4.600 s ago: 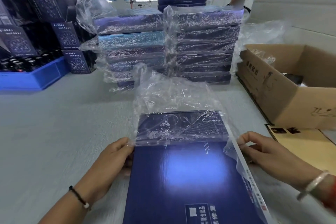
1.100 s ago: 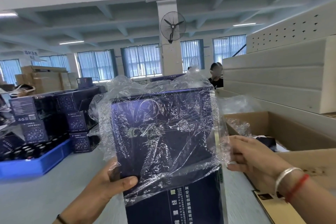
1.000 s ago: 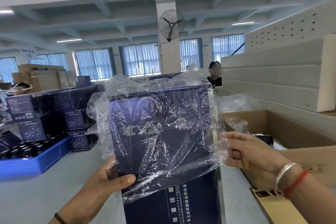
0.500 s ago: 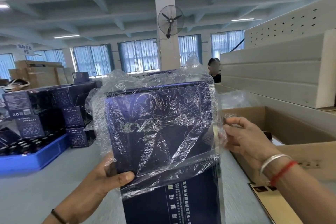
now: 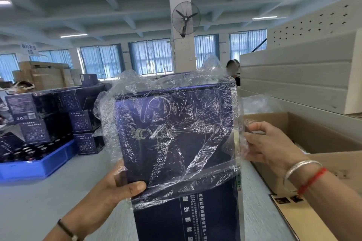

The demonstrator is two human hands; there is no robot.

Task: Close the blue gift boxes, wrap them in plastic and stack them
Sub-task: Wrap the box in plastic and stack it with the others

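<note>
Fingers [image 5: 254, 129] now pinch plastic [image 5: 242, 123] beside upright box [image 5: 176, 133].

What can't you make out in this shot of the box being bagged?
Head view only:
- Blue gift box: bottom cut off by the frame's lower edge.
- Left hand: fingers hidden behind the box; only the thumb shows.
- Right hand: fingertips veiled by the plastic bag.
- Cardboard carton: contents mostly hidden by its walls.

The blue gift box [image 5: 176, 133] carries white Chinese lettering in lines along its lower face, too small and skewed to read surely. A hanging sign [image 5: 29, 49] at the upper left bears Chinese characters, blurred. Small dark boxes [image 5: 82, 121] at left show unreadable print.
</note>
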